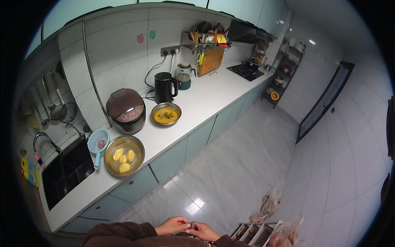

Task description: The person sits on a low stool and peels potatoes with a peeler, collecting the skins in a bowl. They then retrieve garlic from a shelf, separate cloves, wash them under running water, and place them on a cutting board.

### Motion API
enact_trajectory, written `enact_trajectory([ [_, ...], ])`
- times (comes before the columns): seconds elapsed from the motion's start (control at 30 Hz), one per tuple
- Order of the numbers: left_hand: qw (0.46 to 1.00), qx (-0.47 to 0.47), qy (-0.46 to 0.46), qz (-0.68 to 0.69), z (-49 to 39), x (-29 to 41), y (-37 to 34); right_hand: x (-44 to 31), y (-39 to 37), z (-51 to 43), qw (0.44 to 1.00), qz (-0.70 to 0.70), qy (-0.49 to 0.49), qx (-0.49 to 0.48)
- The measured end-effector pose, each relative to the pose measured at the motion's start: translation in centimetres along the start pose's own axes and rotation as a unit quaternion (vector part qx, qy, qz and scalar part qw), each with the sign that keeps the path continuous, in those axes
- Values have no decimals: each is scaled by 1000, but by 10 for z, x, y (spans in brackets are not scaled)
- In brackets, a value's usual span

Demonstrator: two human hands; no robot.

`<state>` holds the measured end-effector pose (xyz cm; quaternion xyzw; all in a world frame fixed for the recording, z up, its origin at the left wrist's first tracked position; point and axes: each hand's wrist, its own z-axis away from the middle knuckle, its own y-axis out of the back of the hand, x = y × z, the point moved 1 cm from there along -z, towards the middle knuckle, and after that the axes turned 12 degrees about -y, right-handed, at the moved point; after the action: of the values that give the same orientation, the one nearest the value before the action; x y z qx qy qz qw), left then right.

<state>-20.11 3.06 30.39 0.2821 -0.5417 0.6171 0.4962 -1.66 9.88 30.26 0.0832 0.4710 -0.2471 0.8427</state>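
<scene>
My left hand (173,225) and my right hand (202,231) meet near the bottom edge, in front of my brown clothing. Fingers of both pinch a small dark thing (192,226), too small to name. Away from them, on the white counter, a steel bowl (140,163) holds several peeled potatoes (124,168) in what looks like water. Beside it lies a light blue plastic dipper (97,154) with a pinkish piece inside. A smaller steel bowl (179,119) with a yellow mixture and dark bits stands near a brown rice cooker (126,108).
A black sink (66,176) with a faucet is at the left. A black kettle (163,88), a glass pot (184,77) and a gas hob (245,72) stand along the counter. At the lower right, a divided rack (257,233) and plastic bags (271,200) stand by the wall.
</scene>
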Motion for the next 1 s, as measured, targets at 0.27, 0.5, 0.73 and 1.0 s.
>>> enact_trajectory([
  [0.27, 999, 21, -31, 19, -134, 56, -34, -35, 126, 16, 983, -54, 18, 176],
  [0.5, 1000, 1, 14, 25, -313, 110, -68, -16, 308, 26, 946, -116, -29, 300],
  [0.73, 992, 72, -61, 81, -451, 182, -58, -53, 438, -33, 932, -120, -65, 336],
  [1.0, 971, 204, -86, 89, -563, 244, 46, -145, 533, -161, 959, -158, -31, 233],
])
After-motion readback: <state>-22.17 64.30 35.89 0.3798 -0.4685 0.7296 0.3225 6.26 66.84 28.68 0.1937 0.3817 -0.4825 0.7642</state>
